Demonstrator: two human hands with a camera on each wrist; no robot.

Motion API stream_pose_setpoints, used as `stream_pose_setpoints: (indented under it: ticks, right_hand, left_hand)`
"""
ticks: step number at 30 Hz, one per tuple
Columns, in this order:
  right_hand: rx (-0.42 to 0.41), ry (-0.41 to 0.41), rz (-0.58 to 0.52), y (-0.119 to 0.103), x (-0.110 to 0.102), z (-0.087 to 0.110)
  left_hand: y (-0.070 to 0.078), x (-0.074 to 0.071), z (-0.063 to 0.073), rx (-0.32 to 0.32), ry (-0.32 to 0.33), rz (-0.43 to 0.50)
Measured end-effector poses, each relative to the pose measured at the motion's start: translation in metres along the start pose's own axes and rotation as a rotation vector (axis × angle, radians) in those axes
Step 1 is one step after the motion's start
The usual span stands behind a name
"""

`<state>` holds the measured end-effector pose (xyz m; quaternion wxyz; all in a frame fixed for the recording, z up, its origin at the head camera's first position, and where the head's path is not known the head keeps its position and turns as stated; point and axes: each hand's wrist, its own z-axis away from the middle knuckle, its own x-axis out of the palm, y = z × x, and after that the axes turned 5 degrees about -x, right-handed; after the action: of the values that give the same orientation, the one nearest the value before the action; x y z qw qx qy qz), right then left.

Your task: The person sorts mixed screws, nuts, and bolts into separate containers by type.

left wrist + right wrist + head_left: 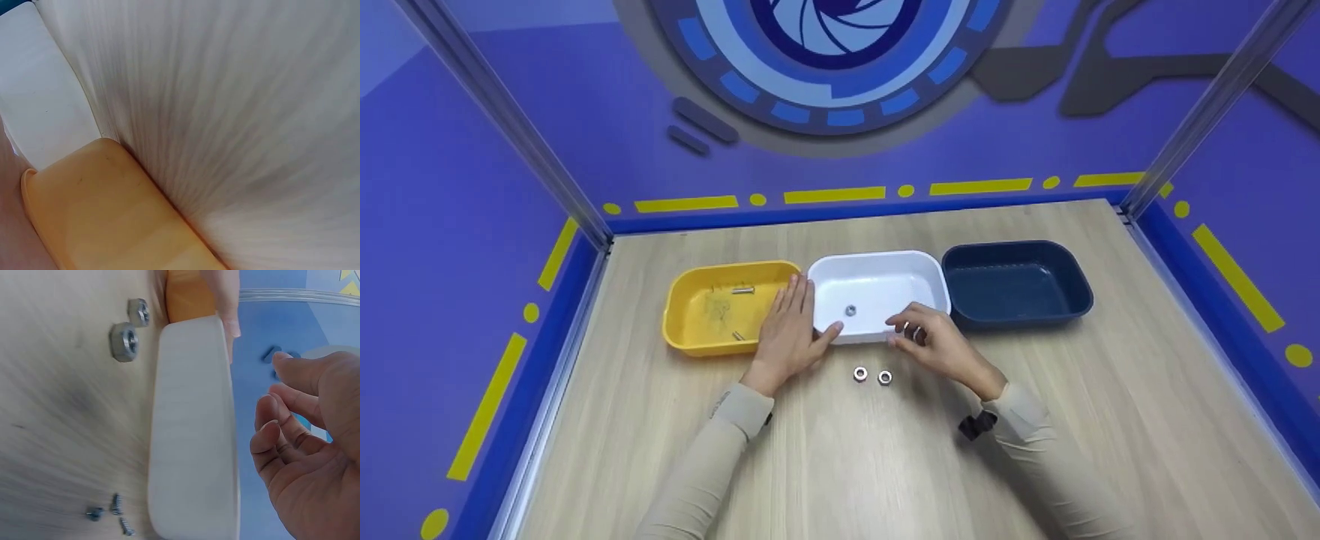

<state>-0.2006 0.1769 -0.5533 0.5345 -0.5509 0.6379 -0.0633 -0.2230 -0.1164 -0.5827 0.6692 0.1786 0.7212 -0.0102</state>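
My left hand (789, 330) lies across the adjoining rims of the yellow bin (682, 300) and the white bin (885, 281), fingers straight and thumb spread over the white bin's near edge. Over that bin's near right corner is my right hand (941, 345). Its fingers are loosely curled, with the thumb apart from them and nothing visible between them in the right wrist view. One small nut (850, 310) lies inside the white bin. Two hex nuts, a left one (860, 373) and a right one (885, 377), lie on the table in front of it.
A dark blue bin (1016, 289) adjoins the white one on the right. Screws, one long (743, 290) and one short (739, 336), lie in the yellow bin. In the right wrist view, small screws (116, 503) lie on the table beside the white bin. Purple panels (810, 165) wall the table.
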Motion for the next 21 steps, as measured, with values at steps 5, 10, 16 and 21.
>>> stream_pose_setpoints:
  ticks: [5, 10, 16, 21]
  right_hand:
    - [0.013, -0.033, -0.021, 0.001, 0.004, 0.010]
    - [0.027, -0.050, -0.035, 0.004, 0.010, 0.020]
    - [0.043, -0.084, -0.054, 0.010, 0.023, 0.033]
    - [0.078, -0.110, -0.075, 0.014, 0.032, 0.039]
  left_hand:
    - [0.001, 0.001, 0.001, -0.003, -0.008, -0.002]
    - [0.000, 0.001, 0.001, 0.008, 0.006, -0.001]
    - [0.000, 0.001, 0.001, 0.013, 0.008, 0.014]
    - [0.000, 0.000, 0.001, 0.004, -0.002, 0.005]
